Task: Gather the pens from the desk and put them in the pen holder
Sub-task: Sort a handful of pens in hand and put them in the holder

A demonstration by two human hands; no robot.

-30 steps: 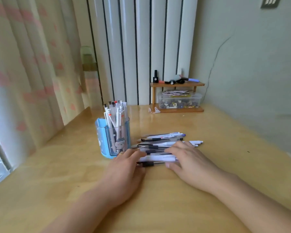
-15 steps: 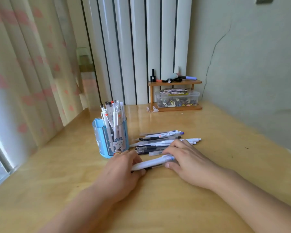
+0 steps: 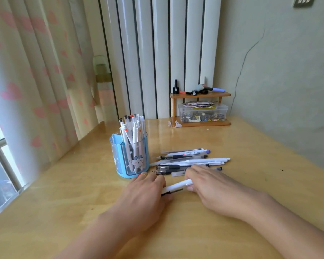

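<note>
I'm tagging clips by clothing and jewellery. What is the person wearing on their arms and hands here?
Both forearms are bare, no sleeves in view. The left hand wears a thin gold ring on one finger. The right hand shows no ring, watch or bracelet.

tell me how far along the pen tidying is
Partly done: the blue pen holder already stands full of upright pens. In hand: the left hand and right hand grip a white pen between them, with a dark one beneath. Left: a loose pile of pens on the desk.
</note>
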